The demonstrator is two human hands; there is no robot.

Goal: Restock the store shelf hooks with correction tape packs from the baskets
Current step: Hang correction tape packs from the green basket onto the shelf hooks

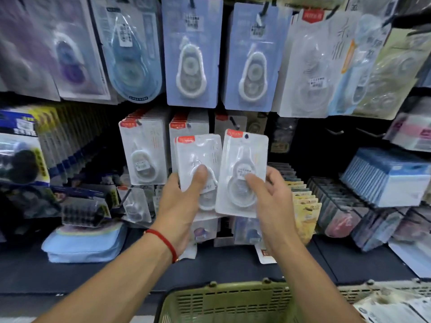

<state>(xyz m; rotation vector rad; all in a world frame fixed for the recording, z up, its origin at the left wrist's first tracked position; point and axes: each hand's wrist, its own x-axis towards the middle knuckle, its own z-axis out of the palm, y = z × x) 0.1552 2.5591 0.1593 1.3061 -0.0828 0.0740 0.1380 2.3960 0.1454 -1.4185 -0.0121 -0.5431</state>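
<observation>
1. Above the green basket (pixel 224 301), both bare hands are raised in front of the store shelf.
2. Left of and above the basket, the left hand (pixel 182 201), with a red string bracelet (pixel 163 241) at its wrist, grips a small stack of correction tape packs (pixel 198 159); its thumb presses the front and the other fingers are hidden behind.
3. Just right of that stack, overlapping its edge, a single pack (pixel 242 173) is pinched by the right hand (pixel 272 201), thumb on the clear blister, fingers curled behind.
4. Higher above the basket, matching red-topped packs (pixel 144 148) hang on the shelf hooks.
</observation>
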